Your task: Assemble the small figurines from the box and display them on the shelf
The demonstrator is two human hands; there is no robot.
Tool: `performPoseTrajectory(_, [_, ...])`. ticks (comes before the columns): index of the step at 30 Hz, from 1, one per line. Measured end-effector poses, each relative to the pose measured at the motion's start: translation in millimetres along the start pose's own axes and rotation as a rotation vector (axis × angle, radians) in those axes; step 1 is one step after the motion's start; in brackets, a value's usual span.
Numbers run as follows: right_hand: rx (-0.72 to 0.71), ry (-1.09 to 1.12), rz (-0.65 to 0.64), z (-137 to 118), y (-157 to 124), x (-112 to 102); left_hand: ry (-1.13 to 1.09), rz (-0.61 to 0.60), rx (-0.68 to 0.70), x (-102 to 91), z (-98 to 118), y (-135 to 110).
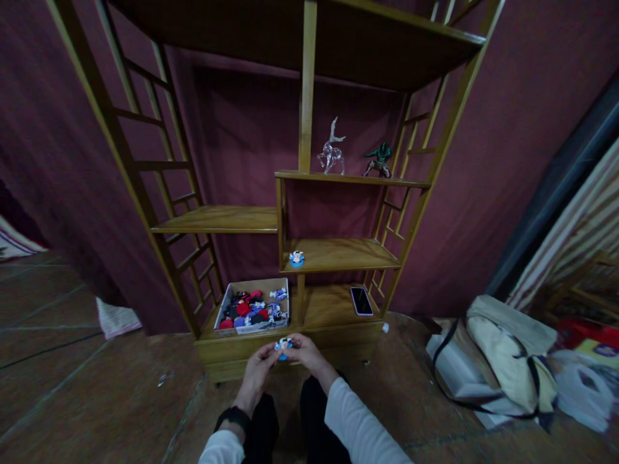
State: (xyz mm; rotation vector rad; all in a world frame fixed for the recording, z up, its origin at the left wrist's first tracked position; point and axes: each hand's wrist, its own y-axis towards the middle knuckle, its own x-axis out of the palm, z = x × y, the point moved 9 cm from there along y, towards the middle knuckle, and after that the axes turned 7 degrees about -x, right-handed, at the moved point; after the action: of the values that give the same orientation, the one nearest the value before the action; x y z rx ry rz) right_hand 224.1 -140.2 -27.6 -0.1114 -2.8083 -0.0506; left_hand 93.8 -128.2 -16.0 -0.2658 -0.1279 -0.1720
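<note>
Between the fingertips of both hands is a small blue and white figurine (283, 348), held upright in front of the bottom shelf. My left hand (260, 365) pinches its left side, and my right hand (305, 354) pinches its right side. A similar figurine (296, 258) on a blue base stands at the left end of the middle shelf (343, 254). Close beyond my left hand, an open cardboard box (265, 284) on the bottom shelf holds several red, black, white and purple figurines, heaped loosely.
A phone (361, 301) lies on the bottom shelf at the right. Higher up stand a clear deer figure (331, 151) and a green and brown figure (379, 160). Bags (503, 361) rest on the floor at the right. Wooden lattice sides (181, 193) frame the unit.
</note>
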Motion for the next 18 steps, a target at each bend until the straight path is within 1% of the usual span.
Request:
performPoseTrajectory(2, [-0.013, 0.012, 0.007, -1, 0, -2, -0.02, -0.018, -0.012, 2.5, -2, 1])
performPoseTrajectory(7, [-0.079, -0.015, 0.034, -8, -1, -9, -0.09, -0.171, -0.032, 18.6, -6, 1])
performPoseTrajectory(13, [-0.127, -0.104, -0.032, -13, -1, -12, -0.04, -0.197, -0.038, 24.5, -4, 1])
performPoseTrajectory(16, [-0.124, -0.142, -0.067, -14, -1, -13, -0.016, -0.227, -0.063, 28.4, -5, 2])
performPoseTrajectory(18, [-0.124, -0.157, -0.068, -15, -1, -14, -0.013, -0.217, -0.077, 29.2, -6, 4])
